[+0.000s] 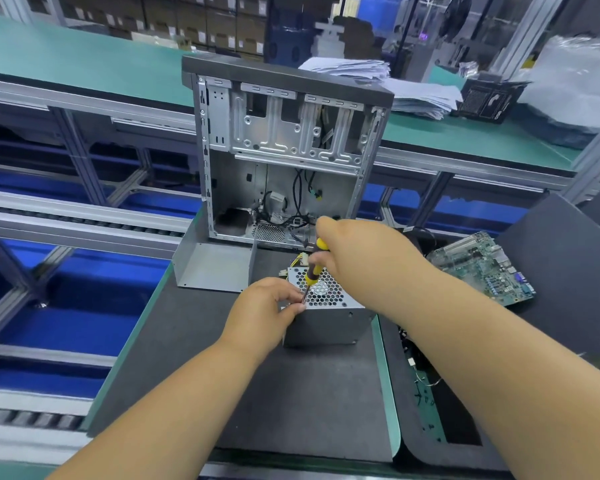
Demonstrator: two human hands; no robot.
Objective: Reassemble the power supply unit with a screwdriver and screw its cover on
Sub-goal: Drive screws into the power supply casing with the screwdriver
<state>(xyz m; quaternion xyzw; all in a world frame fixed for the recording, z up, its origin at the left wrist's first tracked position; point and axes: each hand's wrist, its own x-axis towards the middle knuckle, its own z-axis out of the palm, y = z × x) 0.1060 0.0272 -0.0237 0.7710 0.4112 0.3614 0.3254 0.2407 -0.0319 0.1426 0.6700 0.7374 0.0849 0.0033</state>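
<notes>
The grey power supply unit [329, 323] sits on a dark mat, its honeycomb-grille cover facing up, yellow wires trailing behind it. My right hand [354, 261] grips the yellow-and-black handle of a screwdriver [313, 271], which slants down toward the cover's near-left corner. My left hand [267, 306] rests at that corner and pinches the screwdriver's shaft near the tip. The tip and any screw under it are hidden by my fingers.
An open computer case [284, 150] stands upright right behind the unit. A bent grey metal panel [212, 268] lies to the left. A green motherboard [482, 265] lies to the right, with loose cables near the mat's right edge. Conveyor rails run along the left.
</notes>
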